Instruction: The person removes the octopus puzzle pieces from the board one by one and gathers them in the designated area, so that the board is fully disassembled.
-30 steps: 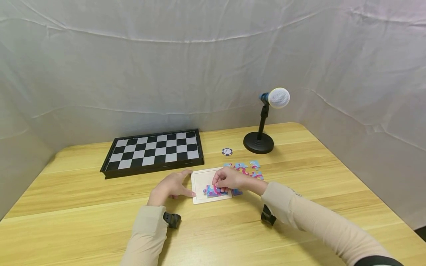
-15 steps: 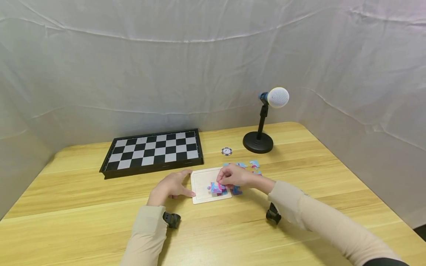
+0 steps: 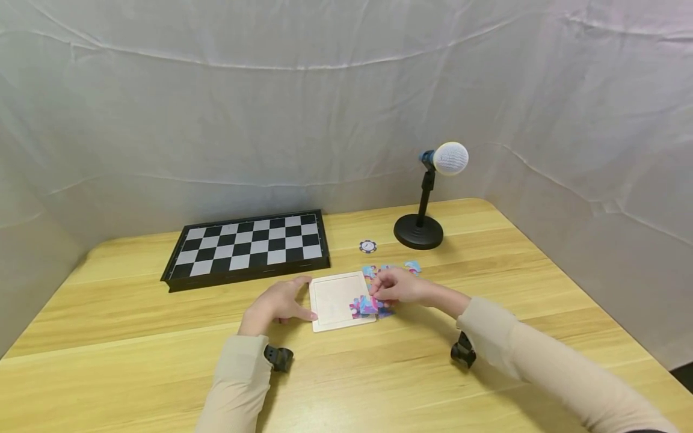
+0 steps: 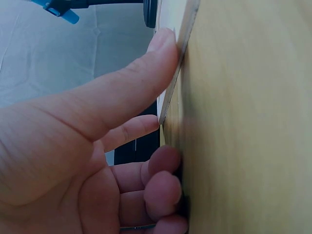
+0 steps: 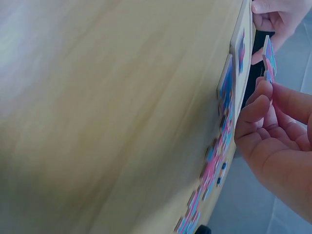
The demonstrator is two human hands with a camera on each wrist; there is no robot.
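Observation:
A square wooden puzzle tray (image 3: 331, 302) lies flat in the middle of the table. My left hand (image 3: 278, 300) is at its left side: the thumb (image 4: 158, 53) rests on the near corner and the index finger reaches the far one, the other fingers bent by the tabletop. Between thumb and fingertips my right hand (image 3: 399, 285) pinches a pink, blue and purple jigsaw piece (image 5: 269, 54), raised over the tray's right edge. Beneath it, a second jigsaw piece (image 3: 354, 309) sits in the tray near the lower right corner. Several loose jigsaw pieces (image 5: 214, 165) lie right of the tray, partly hidden by my right hand.
A black-framed checkered board (image 3: 249, 246) lies at the back left. Behind the loose pieces is a poker chip (image 3: 367, 246). A microphone (image 3: 450, 159) on a black round-based stand (image 3: 418, 232) stands at the back right, before a grey cloth.
My right hand has moved right and lifted the pinched jigsaw piece from low over the tray, uncovering the piece lying in it. The left hand has stayed at the tray's left side.

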